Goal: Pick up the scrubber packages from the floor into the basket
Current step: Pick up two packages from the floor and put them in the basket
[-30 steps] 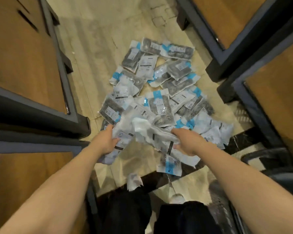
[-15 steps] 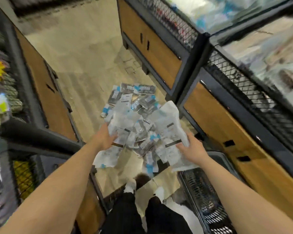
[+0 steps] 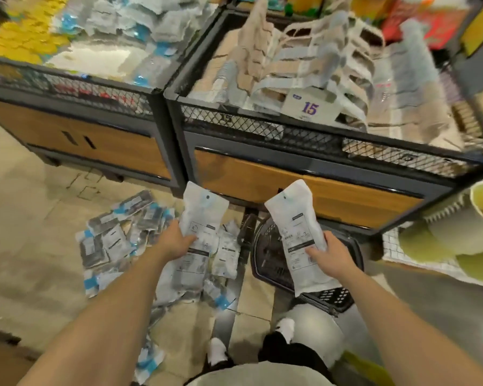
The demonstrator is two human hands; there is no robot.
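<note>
Over the basket (image 3: 266,246) rim, right grip (image 3: 329,256) holds one package (image 3: 296,221); left grip (image 3: 176,242), another package (image 3: 201,215).

Packages (image 3: 117,240) lie left of the basket (image 3: 265,246).

The floor (image 3: 25,246) is pale tile. A messy pile of scrubber packages (image 3: 117,238) lies on it, left of the middle. One more package (image 3: 149,360) lies apart, close to the bottom edge. A black basket (image 3: 268,263) sits on the floor just right of the pile. Two bins (image 3: 95,146) with wood fronts stand behind them. Two white shoes (image 3: 217,349) stand on the floor too.
</note>
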